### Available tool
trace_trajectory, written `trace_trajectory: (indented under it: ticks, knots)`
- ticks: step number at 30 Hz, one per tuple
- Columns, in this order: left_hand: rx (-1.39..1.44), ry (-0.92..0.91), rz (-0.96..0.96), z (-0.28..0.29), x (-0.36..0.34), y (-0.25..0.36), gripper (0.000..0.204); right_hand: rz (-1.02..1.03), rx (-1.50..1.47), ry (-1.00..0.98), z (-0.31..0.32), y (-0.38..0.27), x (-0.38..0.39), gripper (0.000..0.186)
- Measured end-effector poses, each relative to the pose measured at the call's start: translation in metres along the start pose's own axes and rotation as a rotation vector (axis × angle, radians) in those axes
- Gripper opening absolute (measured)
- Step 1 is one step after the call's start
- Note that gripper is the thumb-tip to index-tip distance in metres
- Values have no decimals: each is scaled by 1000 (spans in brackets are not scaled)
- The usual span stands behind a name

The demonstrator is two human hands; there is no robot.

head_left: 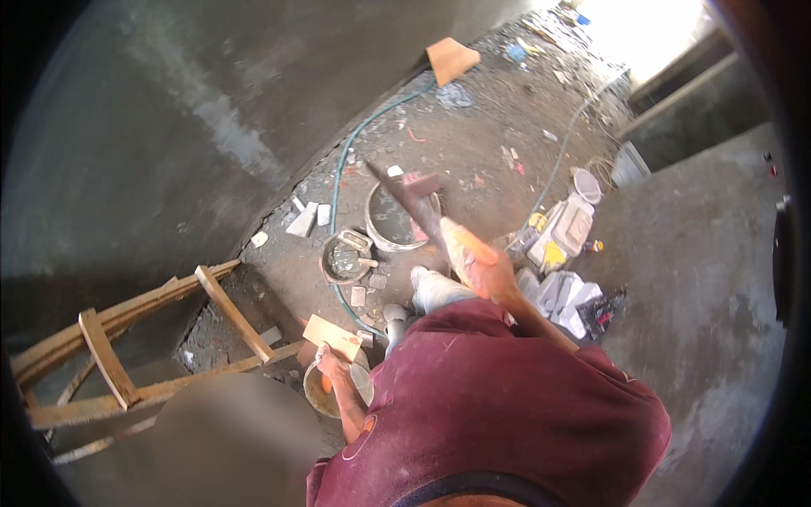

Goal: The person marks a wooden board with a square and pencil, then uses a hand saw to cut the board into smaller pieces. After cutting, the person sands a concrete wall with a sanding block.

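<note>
My right hand (492,275) is closed round the pale-and-orange handle of a long dark blade, apparently a handsaw (405,201), angled up and left over a large bucket of grey water (389,228). My left hand (329,362) grips a thin pale rectangular board (335,336) above a light bucket (317,397). A reddish flat tool (420,182) shows at the large bucket's rim, partly hidden by the blade. A smaller bucket (342,262) beside it has tools lying across it.
A wooden ladder-like frame (114,363) is at lower left by the grey wall (152,169). A teal hose (338,194) curves along the rubble-strewn floor. Containers (562,232) and white pieces (566,300) lie at right. A loose board (452,61) is by the far wall.
</note>
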State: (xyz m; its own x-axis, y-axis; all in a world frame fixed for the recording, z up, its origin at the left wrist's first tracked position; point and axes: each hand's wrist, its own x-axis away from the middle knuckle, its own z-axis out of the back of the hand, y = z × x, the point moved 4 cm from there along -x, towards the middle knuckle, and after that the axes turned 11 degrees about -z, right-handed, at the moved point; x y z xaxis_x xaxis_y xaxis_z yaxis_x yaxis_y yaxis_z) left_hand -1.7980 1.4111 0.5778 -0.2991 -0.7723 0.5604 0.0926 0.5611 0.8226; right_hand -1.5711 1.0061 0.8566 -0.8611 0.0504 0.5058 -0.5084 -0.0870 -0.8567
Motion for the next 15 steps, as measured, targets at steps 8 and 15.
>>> trace_trajectory:
  ticks: [8, 15]
  knots:
    - [-185, -107, -201, -92, -61, 29, 31, -85, -813, 114, 64, -2, 10, 9]
    - [-204, -94, -179, -173, -52, 50, 27, -57, -675, 332, 110, -17, 13, 6]
